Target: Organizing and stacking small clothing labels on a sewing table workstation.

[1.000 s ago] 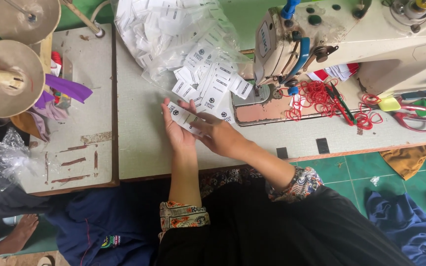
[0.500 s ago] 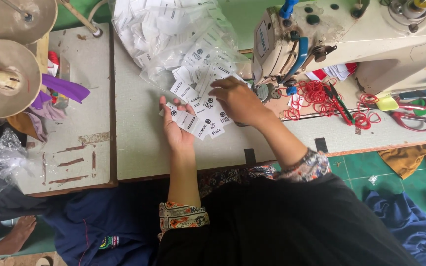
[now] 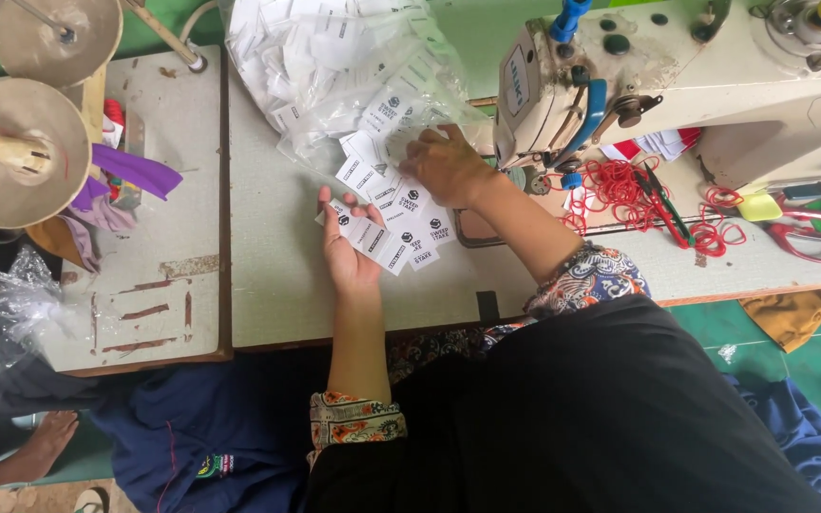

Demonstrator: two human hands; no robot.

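My worn pale worktable (image 3: 268,285) stands on a green floor (image 3: 743,351), the cream sewing machine (image 3: 715,76) at my right.

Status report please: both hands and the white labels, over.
Left hand holds a fan of white labels. Right hand reaches into the label pile at the clear bag. Nothing in the way.
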